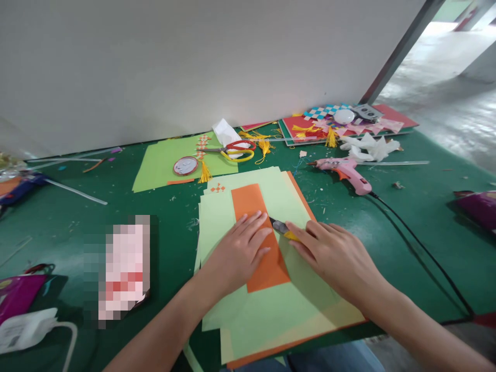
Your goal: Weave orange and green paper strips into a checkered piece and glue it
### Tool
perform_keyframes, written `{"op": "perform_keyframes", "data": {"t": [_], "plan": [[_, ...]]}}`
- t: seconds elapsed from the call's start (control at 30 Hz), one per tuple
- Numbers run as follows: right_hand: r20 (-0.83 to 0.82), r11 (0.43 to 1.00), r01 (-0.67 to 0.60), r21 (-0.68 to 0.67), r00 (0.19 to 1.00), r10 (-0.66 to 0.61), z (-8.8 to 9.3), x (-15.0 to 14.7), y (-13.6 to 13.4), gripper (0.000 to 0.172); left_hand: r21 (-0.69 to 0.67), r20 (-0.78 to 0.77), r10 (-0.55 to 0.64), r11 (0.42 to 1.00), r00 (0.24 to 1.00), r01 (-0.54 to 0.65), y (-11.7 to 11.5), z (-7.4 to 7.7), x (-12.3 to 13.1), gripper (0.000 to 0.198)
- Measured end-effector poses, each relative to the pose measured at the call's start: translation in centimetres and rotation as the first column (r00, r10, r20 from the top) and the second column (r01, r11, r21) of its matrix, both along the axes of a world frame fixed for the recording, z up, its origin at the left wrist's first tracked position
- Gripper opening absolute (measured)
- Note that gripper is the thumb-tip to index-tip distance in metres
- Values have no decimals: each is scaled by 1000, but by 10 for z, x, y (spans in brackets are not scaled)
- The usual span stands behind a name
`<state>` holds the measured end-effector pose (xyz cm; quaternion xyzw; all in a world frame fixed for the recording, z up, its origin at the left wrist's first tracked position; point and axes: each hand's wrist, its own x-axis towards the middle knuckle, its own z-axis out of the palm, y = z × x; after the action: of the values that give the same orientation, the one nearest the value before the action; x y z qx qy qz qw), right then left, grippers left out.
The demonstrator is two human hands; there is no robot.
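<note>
An orange paper strip (267,268) lies on a stack of pale green paper sheets (263,330), with orange sheets showing at the stack's edges. My left hand (242,248) presses flat on the strip, fingers stretched out toward its right edge. In my right hand (333,248) is a utility knife (279,226) with a yellow body; most of its handle is hidden by the fingers. The blade's tip touches or nearly touches the strip's right edge, just beyond my left fingertips. Small orange cut-out pieces (218,188) rest at the stack's upper left.
Beyond the stack are scissors (232,150), a round tin (185,166) and a green sheet (155,163). A pink glue gun (344,170) lies right, its cord (422,248) running to the front edge. White tissue (370,147) sits behind it. A blurred pink object (127,263) lies left.
</note>
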<state>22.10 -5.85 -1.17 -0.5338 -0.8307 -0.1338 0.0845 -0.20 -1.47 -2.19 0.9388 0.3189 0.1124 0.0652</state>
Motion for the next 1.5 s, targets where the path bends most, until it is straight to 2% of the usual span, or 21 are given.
{"op": "perform_keyframes", "data": {"t": [0.4,0.67,0.9,1.07,1.5], "plan": [[1,1000,29,-4,1000,-29,-3,-3,13,31,23,-20,-6,1000,1000,6,0,2,0,35],[45,1000,-30,6,999,30,2,2,-6,31,127,11,-54,990,998,52,-2,7,2,42],[47,998,-55,19,997,54,0,3,-11,30,64,35,0,998,999,-3,7,3,2,52],[33,998,-57,22,998,56,1,4,-9,31,-5,15,21,1000,1000,-21,10,3,2,45],[52,999,-47,17,998,46,2,1,11,31,-24,-6,25,999,1000,-26,9,3,3,45]]}}
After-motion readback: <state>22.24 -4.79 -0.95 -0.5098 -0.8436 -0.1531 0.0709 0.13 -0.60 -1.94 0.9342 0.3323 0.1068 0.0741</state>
